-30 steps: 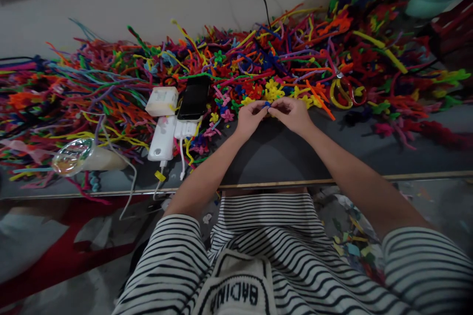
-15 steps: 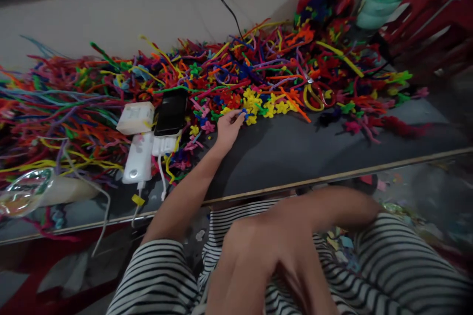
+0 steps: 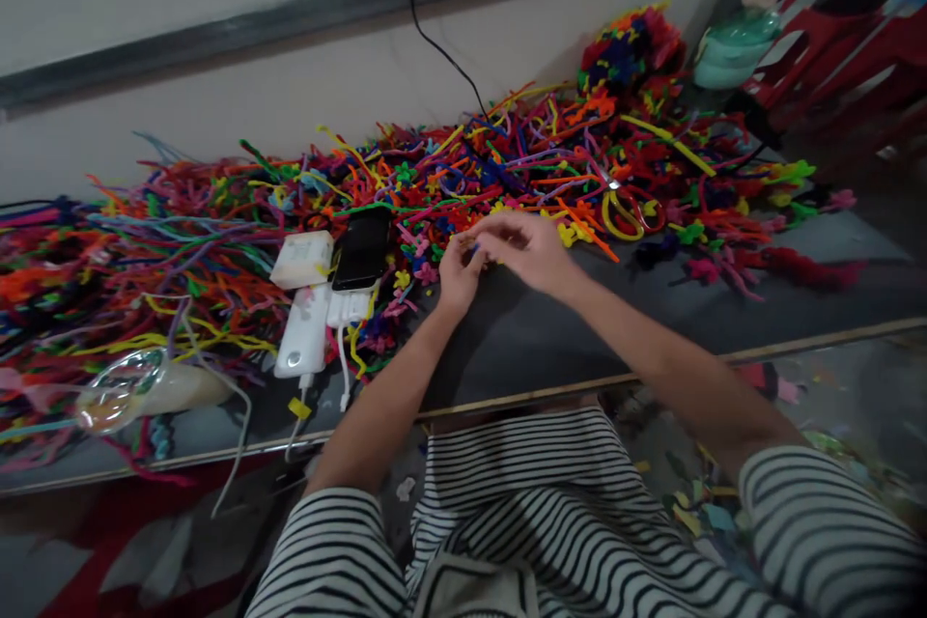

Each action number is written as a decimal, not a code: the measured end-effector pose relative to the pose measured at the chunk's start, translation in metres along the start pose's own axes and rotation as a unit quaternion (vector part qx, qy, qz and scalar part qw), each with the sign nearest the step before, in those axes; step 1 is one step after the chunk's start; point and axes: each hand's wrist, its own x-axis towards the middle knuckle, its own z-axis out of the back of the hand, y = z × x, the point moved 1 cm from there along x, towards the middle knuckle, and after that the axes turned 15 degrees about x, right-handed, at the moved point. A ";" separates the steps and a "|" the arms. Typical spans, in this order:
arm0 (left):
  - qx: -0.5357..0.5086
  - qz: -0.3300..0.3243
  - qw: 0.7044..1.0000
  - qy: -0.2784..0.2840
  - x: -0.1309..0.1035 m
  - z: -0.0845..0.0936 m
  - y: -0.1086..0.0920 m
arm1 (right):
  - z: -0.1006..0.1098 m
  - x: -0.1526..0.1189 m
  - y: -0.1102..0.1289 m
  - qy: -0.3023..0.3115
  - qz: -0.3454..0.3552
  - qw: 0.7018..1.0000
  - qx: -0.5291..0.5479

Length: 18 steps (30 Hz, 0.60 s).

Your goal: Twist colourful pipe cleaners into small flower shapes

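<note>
My left hand (image 3: 459, 272) is closed in a pinch above the front of the dark table, with a small blue pipe-cleaner piece (image 3: 476, 251) at its fingertips. From the other side my right hand (image 3: 534, 253) meets it, fingers bent and closed around the same blue piece. Its exact shape is mostly covered by the fingers. Just behind and beside my right hand lie yellow pipe-cleaner flowers (image 3: 572, 230), partly hidden. Scissors (image 3: 624, 212) with yellow and red handles rest to the right of them.
A long heap of coloured pipe cleaners (image 3: 217, 212) runs along the wall. To the left are a black phone (image 3: 363, 249), a white box (image 3: 302, 259) and a white power bank (image 3: 302, 333) with cables. The table edge (image 3: 528, 396) is close to my body.
My right hand has gone from close to the camera, low in view, up to the table, joining my left hand at the blue piece. The camera view has tilted up and shifted left.
</note>
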 end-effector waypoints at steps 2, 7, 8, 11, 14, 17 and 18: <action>-0.009 0.006 1.000 -0.020 -0.001 -0.002 -0.001 | 0.035 0.012 -0.024 -0.063 0.015 0.996 -0.059; 0.001 0.003 1.000 -0.007 -0.002 -0.006 -0.004 | 0.067 0.005 -0.063 -0.045 -0.085 0.995 -0.040; 0.001 -0.001 1.000 0.001 -0.002 -0.006 -0.004 | 0.067 0.003 -0.065 -0.036 -0.100 0.994 -0.029; 0.001 -0.012 1.000 0.020 -0.003 -0.005 -0.007 | 0.066 0.001 -0.068 -0.015 -0.119 0.993 -0.005; -0.008 -0.005 0.999 0.031 -0.004 -0.004 -0.007 | 0.067 0.003 -0.067 -0.011 -0.117 0.993 0.013; -0.034 0.019 0.998 0.042 -0.005 -0.005 -0.006 | 0.067 0.002 -0.066 -0.009 -0.118 0.992 0.030; -0.041 0.025 0.998 0.047 -0.005 -0.005 -0.005 | 0.067 0.001 -0.066 -0.009 -0.120 0.992 0.037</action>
